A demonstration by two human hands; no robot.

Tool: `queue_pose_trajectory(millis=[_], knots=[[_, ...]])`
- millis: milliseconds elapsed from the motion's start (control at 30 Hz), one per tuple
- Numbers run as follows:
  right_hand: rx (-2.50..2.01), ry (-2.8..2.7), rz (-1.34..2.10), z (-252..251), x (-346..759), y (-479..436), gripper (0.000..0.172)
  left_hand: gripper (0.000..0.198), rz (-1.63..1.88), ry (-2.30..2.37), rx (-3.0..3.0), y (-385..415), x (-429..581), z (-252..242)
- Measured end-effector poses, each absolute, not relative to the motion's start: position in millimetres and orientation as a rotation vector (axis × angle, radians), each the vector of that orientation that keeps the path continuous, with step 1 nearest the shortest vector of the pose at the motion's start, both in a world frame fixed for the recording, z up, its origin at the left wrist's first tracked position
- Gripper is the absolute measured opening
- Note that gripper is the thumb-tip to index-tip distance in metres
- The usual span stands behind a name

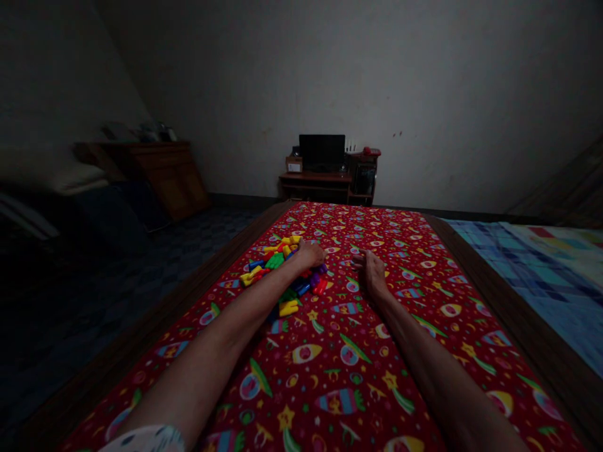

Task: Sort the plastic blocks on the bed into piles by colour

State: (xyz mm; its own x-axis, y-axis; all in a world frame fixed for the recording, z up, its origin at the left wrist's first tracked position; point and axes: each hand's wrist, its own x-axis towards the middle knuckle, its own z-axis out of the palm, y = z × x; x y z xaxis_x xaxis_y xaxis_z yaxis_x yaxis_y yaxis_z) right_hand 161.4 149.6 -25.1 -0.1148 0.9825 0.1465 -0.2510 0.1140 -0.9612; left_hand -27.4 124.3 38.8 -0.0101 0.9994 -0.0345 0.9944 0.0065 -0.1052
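Note:
A pile of small plastic pieces in yellow, green, blue, red and purple (276,260) lies on the red patterned cloth (348,358), left of centre. My left hand (311,253) is over the right side of this pile, its fingers bent down; whether it grips a piece is hidden. To the right, my right hand (373,269) rests on its side at the cloth, fingers apart and pointing left, with nothing in it. A yellow piece (288,307) lies at the near end of the pile, below my left forearm.
Dark wooden edges (509,307) border the cloth. Against the far wall stands a desk (315,177) with a monitor (322,152). A wooden cabinet (167,172) is at the left, and a blue checked cloth (532,276) at the right.

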Motion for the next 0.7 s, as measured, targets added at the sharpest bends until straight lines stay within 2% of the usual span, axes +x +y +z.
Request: queue_pose_trajectory(millis=[133,267,367,567,700], knots=[[-0.886,-1.220,1.299,-19.7,165.8,147.3,0.046,0.038,-0.101,-2.114,-2.187,99.1,-40.5,52.7],[-0.956,-1.469,1.121,-6.0,187.9,152.0,0.052,0.045,-0.366,-2.110,-2.081,58.7,-90.4,53.1],[-1.005,-1.712,0.935,5.8,222.2,159.0,0.055,0.047,-1.099,-2.288,-1.776,27.3,-139.1,37.2],[-1.264,-2.104,0.348,2.7,330.4,151.9,0.046,0.063,-1.374,-2.379,-1.495,-12.8,-180.5,-5.0],[-1.392,-2.145,0.161,-26.4,384.9,134.3,0.045,0.069,-1.523,-2.381,-1.443,-16.7,-180.5,-19.8]])
